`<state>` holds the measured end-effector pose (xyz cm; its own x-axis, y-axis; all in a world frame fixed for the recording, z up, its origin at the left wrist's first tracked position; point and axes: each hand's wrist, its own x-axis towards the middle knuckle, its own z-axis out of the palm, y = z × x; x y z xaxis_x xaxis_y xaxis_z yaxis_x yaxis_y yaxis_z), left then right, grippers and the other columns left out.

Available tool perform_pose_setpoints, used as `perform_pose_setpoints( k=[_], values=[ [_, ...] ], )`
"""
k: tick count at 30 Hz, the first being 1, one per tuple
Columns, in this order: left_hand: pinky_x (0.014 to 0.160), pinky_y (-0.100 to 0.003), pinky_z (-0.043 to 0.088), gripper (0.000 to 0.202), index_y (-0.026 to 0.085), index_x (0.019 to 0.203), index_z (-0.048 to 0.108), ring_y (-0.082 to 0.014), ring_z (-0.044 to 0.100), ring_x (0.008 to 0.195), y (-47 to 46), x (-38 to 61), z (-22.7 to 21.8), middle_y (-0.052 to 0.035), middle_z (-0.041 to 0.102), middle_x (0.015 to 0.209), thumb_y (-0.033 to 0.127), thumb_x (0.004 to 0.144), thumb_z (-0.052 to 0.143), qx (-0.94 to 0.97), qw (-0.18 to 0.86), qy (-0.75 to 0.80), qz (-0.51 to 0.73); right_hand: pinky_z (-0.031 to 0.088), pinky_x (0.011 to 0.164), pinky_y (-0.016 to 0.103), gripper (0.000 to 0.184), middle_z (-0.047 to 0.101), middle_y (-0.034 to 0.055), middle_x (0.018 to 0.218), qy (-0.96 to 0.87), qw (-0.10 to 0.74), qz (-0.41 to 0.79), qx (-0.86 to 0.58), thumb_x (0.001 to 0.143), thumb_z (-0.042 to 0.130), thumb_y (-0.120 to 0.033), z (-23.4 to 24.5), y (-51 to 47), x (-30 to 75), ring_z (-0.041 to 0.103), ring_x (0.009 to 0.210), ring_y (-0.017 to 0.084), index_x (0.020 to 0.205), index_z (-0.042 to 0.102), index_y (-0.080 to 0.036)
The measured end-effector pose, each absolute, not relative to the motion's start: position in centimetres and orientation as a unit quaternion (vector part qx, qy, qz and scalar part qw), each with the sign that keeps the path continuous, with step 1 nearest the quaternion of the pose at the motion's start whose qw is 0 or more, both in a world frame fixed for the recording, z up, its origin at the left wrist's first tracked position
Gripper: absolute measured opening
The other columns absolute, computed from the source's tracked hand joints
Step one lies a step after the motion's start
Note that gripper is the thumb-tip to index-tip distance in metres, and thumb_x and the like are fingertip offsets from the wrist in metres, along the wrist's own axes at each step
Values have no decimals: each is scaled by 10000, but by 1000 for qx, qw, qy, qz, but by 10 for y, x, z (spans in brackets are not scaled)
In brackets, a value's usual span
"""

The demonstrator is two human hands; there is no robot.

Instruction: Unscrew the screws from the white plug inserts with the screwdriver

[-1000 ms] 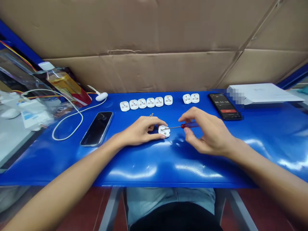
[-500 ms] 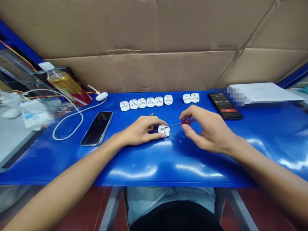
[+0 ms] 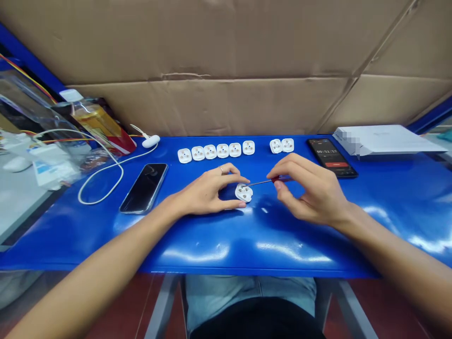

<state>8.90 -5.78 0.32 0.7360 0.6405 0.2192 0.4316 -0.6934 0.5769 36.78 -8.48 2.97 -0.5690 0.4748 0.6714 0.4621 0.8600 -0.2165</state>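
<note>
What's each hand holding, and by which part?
The left hand grips a white plug body by its rim, between thumb and fingertips. The right hand pinches a red-handled screwdriver by the handle.

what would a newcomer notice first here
The blue table stands out, with a white plug body at its centre, held by the left hand while the right hand holds a red-handled screwdriver to it. Matching plug bodies line the far edge, a phone showing a timer to their right.
</note>
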Motion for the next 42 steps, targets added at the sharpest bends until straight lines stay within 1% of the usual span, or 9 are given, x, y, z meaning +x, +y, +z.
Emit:
perform_pose_setpoints(
  k=[2,5,10,19,26,29,33,37,42],
  values=[
    [685,-267,473,487,230,1336,733,-121,541,748,-57,88,3,-88,630,1233,528,952,761,888,244,307,242,579,734,350,206,697,73,943,-882,390,-2,-264,917,606,-67,29,-84,368,690,814,208,1067,648,-201],
    [638,-255,449,333,213,1226,782,-114,536,711,-57,89,4,-77,678,1116,451,1002,722,870,250,305,294,580,754,371,219,709,74,948,-877,404,-13,-260,914,620,-67,29,-84,368,705,837,225,1081,654,-204],
    [684,-267,466,215,180,1075,807,-154,640,813,-54,88,5,-72,731,996,324,1055,648,863,261,302,309,589,784,388,202,717,83,962,-881,401,-27,-250,940,611,-78,28,-84,366,715,866,234,1097,649,-198],
    [921,-355,521,305,205,1208,798,-212,665,1001,-30,69,-15,-89,684,1143,364,1081,572,883,145,380,236,608,771,385,183,723,90,982,-882,380,-25,-277,962,582,-105,30,-86,367,713,878,235,1093,644,-217],
    [1025,-398,507,393,209,1415,690,-249,634,1158,-38,73,-4,-135,586,1392,355,1100,505,881,133,387,236,509,637,299,98,720,25,825,-885,360,-41,-292,970,575,-124,28,-86,370,664,684,159,964,628,-205],
    [900,-350,526,384,202,1381,703,-182,639,947,-45,77,6,-117,596,1386,387,1104,511,872,165,379,261,497,640,297,105,725,19,817,-885,355,-46,-298,975,562,-130,27,-84,371,662,680,158,948,627,-208],
    [774,-303,503,490,212,1406,687,-131,561,786,-54,83,12,-91,632,1341,504,1012,688,885,241,333,218,496,661,301,87,728,24,834,-886,351,-52,-299,972,574,-144,24,-82,371,669,708,167,965,636,-205],
    [742,-291,483,607,220,1427,672,-147,570,798,-59,89,8,-94,676,1270,546,928,788,889,253,320,206,508,665,315,102,730,24,833,-883,346,-49,-313,969,571,-141,23,-82,371,674,707,176,965,633,-221],
    [705,-270,429,517,205,1379,710,-133,543,733,-57,91,3,-26,682,977,499,959,772,891,253,320,201,515,658,326,114,727,27,834,-884,340,-46,-318,979,563,-142,24,-82,369,681,712,184,963,624,-237]
  ],
)
